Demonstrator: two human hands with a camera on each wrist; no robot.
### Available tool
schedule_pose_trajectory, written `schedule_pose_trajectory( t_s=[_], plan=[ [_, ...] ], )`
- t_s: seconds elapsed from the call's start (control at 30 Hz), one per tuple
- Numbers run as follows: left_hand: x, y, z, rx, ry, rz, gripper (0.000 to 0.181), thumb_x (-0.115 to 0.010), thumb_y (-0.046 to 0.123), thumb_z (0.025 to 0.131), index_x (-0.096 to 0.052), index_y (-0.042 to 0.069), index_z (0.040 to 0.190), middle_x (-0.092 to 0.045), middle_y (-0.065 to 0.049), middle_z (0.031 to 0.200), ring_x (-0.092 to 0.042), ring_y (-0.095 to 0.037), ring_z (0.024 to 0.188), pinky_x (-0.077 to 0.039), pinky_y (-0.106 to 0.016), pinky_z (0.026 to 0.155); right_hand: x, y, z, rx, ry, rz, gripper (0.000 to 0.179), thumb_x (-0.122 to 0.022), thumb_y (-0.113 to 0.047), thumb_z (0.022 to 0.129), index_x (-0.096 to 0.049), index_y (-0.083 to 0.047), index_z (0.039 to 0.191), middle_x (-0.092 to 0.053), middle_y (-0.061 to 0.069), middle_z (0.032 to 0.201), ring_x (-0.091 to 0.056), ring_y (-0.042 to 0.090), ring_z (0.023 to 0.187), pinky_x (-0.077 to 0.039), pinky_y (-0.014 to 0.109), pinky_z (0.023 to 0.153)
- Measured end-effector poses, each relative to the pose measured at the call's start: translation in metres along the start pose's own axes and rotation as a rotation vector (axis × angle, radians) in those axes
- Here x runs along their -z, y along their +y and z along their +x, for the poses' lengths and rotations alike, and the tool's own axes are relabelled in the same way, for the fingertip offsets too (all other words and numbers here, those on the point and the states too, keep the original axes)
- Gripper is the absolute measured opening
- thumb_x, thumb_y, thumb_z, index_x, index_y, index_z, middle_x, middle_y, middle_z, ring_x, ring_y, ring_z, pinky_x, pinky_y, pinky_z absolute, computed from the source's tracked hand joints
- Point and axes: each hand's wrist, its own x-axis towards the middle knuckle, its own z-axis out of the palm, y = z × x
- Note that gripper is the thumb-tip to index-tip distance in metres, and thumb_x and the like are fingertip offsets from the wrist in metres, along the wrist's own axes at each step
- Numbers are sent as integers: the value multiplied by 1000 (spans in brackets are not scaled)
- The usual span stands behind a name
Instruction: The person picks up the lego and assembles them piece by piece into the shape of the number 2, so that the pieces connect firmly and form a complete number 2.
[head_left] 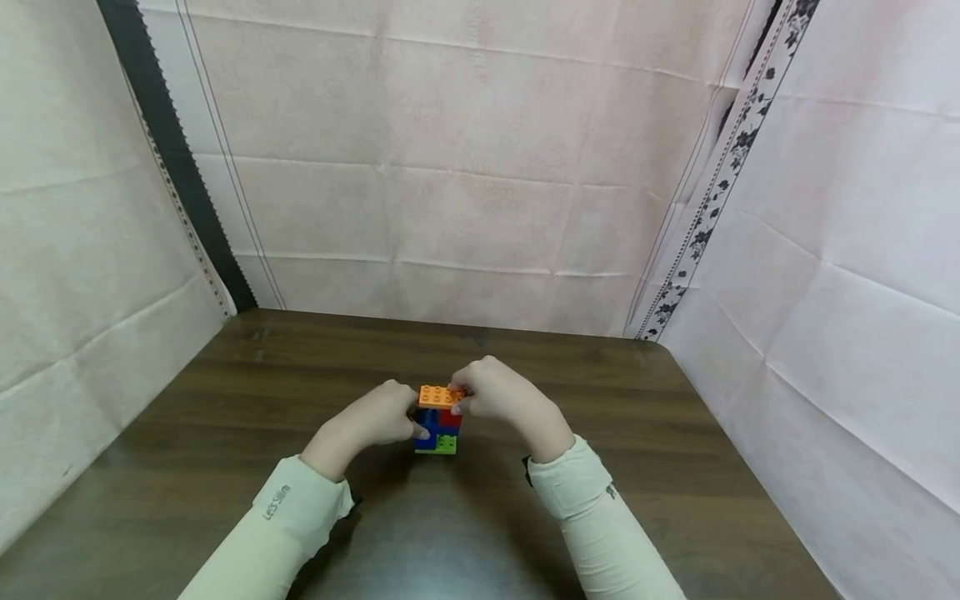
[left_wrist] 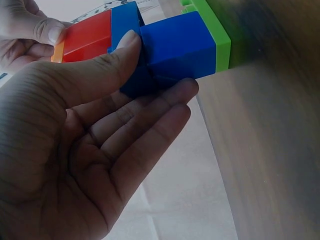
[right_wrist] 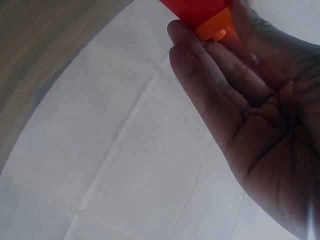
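Observation:
A small tower of toy building bricks stands near the middle of the table. A green plate point(head_left: 446, 446) forms its base, with blue bricks point(left_wrist: 177, 45) above it. Higher up sits a red brick point(left_wrist: 91, 34), and an orange plate point(head_left: 432, 395) with studs tops the tower. My left hand point(head_left: 381, 414) grips the blue bricks from the left, thumb on the near face, fingers round the far side. From the right, my right hand point(head_left: 491, 392) pinches the right end of the orange plate point(right_wrist: 216, 22), thumb in front. The right hand partly covers that end.
The brown wooden table point(head_left: 637, 467) extends around the tower on all sides. Pale cloth hangings rise behind it point(head_left: 480, 208) and along the left and right sides. Both forearms, in light sleeves point(head_left: 277, 517), reach in from the front edge.

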Motion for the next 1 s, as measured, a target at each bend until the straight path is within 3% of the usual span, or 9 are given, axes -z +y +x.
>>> schedule_pose_trajectory(
  t_s=[0.3, 0.57, 0.8, 1.0],
  plan=[
    [1, 0, -1, -2, 3, 0, 28, -83, 27, 84, -72, 8, 102, -71, 1, 89, -65, -12, 75, -59, -43, 82, 0, -3, -3, -13, 3, -10, 19, -79, -18, 89, -75, -12, 106, -72, -1, 93, -61, 11, 73, -55, 23, 73],
    [-2, -2, -2, 8, 6, -4, 29, -83, 27, 84, -72, 8, 103, -70, 1, 89, -63, -13, 74, -58, -43, 83, -10, 5, -10, 2, 52, 58, 24, -75, -19, 92, -73, -11, 116, -74, 0, 104, -63, 7, 80, -57, 26, 82],
    [-2, 0, -2, 11, 15, 4, 31, -83, 26, 84, -71, 6, 104, -69, -1, 89, -64, -14, 75, -58, -45, 84, -16, 11, -10, 52, 84, 97, 22, -73, -18, 94, -72, -11, 115, -73, 0, 101, -63, 6, 77, -57, 23, 79],
    [-1, 0, -2, 3, 10, -1, 31, -83, 26, 84, -71, 6, 105, -70, -1, 91, -64, -13, 76, -58, -45, 84, -13, 10, -12, 45, 74, 108, 24, -72, -19, 95, -71, -10, 117, -73, -1, 102, -63, 5, 77, -56, 22, 78]
  ],
)
